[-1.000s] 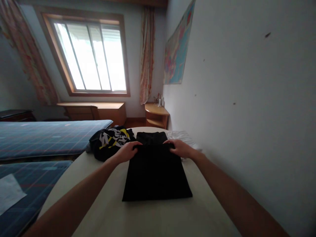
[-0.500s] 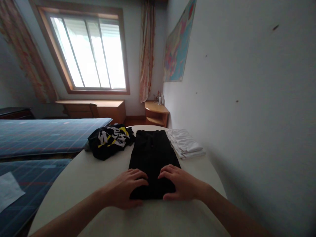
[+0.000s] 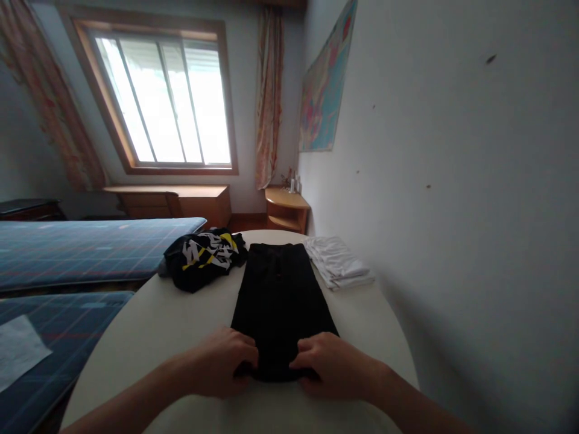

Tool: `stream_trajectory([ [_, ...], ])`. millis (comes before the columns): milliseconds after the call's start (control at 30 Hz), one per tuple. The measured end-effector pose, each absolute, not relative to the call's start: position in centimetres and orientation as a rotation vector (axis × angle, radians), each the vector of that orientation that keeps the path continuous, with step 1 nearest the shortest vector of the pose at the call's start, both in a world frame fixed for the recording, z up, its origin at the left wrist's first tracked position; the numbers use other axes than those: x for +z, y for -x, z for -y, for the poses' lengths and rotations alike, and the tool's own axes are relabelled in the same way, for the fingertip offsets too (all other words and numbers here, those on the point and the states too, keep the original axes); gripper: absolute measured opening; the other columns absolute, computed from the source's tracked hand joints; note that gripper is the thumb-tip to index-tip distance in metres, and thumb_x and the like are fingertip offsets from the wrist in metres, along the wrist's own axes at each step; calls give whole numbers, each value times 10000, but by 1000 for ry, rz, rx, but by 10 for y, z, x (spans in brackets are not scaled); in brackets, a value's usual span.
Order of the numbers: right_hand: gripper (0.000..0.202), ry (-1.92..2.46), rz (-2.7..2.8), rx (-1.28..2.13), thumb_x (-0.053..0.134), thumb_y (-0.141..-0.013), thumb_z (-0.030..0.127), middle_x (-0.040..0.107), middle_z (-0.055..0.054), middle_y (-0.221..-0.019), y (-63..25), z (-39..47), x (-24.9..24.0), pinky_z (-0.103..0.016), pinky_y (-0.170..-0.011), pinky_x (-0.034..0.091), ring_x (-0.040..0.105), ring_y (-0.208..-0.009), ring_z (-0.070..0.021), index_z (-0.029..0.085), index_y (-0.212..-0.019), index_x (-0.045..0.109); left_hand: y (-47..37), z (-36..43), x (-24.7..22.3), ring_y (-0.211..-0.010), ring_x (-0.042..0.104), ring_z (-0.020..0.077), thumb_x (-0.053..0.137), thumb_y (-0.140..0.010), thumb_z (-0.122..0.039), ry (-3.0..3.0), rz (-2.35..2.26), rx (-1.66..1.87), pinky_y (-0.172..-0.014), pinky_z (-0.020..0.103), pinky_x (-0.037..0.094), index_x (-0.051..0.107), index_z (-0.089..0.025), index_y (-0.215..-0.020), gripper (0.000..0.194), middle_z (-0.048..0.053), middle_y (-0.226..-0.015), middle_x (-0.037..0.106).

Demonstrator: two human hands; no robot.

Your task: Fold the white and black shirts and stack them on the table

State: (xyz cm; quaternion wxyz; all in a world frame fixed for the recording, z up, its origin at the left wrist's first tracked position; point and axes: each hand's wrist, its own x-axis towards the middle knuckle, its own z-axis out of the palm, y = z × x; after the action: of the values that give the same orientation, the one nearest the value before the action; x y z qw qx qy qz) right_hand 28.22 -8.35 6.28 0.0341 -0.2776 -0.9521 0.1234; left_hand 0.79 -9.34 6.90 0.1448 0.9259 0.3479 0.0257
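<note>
1. Laid lengthwise down the middle of a round cream table (image 3: 181, 325): a black garment (image 3: 283, 301), probably trousers, folded into a long narrow panel. Far end close to the far rim, near end between the two hands; centred this way, apparently, for equal reach from left and right.

2. Closed on the near left corner: the left hand (image 3: 230, 360), with fingers curled inward and cloth seemingly pinched against the thumb. Hardly any gap left in the grip; exact placing of the thumb too dark to tell.

3. Closed likewise on the near right corner: the right hand (image 3: 332, 365), roughly mirroring the left, with black cloth under the bent fingers. Held at two corners rather than at one point, presumably for a straight near edge and an even pull across the width.

4. Not certain from this angle: near edge resting on the table or slightly raised.

5. Stacked flat at far right, touching or nearly touching the black garment: white folded clothing (image 3: 339, 263), likely set aside so as not to crowd the hands.

6. Bunched at far left: a black shirt-like garment with white and yellow print (image 3: 205, 259), unfolded, probably placed opposite the white stack for separation of loose from folded.
</note>
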Motion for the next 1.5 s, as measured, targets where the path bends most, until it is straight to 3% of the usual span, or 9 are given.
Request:
stream_trajectory([
  [133,174,511,3097,647,662,-822,168,734,24,-827,-274,111,64,-179,-604,435,657,-692,-110,210,-974,736,-11,117,81,-610,678,142,723,-655,-150,-2374,-859,-203,-527,190,449,772,-256,-833,213,-43,-712,741],
  [267,137,541,3214,736,648,-846,118,733,36,-787,-270,123,60,-186,-450,308,633,-611,-89,199,-931,717,-19,123,79,-613,692,160,730,-585,-50,-2300,-792,-393,-499,179,438,787,-223,-827,303,-28,-702,753],
  [433,262,644,3073,1043,730,-761,175,722,59,-785,-270,107,71,-161,-532,379,657,-657,-96,238,-1015,734,-23,100,88,-732,711,161,726,-738,-227,-2145,-867,-228,-589,193,494,758,-245,-1002,267,-15,-863,769],
  [600,298,1201,2608,626,647,-864,315,713,-52,-1007,-277,71,72,-265,-810,485,662,-906,-191,203,-1134,705,-18,68,84,-1092,633,249,643,-814,-240,-2474,-1217,206,-956,360,483,641,-239,-1219,405,63,-1194,680],
  [733,434,1330,2498,474,670,-859,425,652,-123,-1203,-284,49,59,-370,-994,436,589,-1114,-274,164,-1205,672,-11,50,66,-1154,592,304,663,-817,-335,-2530,-1345,141,-1009,429,444,585,-202,-1300,507,111,-1241,651],
  [900,328,1380,2502,465,736,-803,392,674,-98,-1116,-284,42,50,-358,-927,450,597,-1037,-262,172,-1041,686,-9,39,55,-1063,624,284,654,-814,-349,-2495,-1313,123,-945,388,465,653,-206,-1141,356,84,-1125,680],
  [1033,308,1412,2500,547,741,-791,336,705,-75,-1022,-284,40,53,-304,-798,459,636,-927,-231,178,-1044,666,-9,36,54,-942,650,243,666,-791,-320,-2391,-1306,147,-817,322,484,642,-212,-1029,263,51,-1036,684],
  [1167,305,1418,2533,584,655,-870,443,738,-79,-996,-283,34,55,-299,-761,451,672,-903,-243,200,-1047,704,-6,33,60,-884,659,226,640,-823,-327,-2317,-1240,91,-745,295,477,638,-227,-1039,238,24,-980,700],
  [1500,301,1218,2550,463,529,-973,458,743,-46,-933,-286,-28,97,-267,-716,429,676,-838,-197,222,-1009,713,8,-24,120,-960,664,221,582,-899,-393,-2399,-1121,244,-855,292,482,658,-205,-1168,337,35,-1075,722],
])
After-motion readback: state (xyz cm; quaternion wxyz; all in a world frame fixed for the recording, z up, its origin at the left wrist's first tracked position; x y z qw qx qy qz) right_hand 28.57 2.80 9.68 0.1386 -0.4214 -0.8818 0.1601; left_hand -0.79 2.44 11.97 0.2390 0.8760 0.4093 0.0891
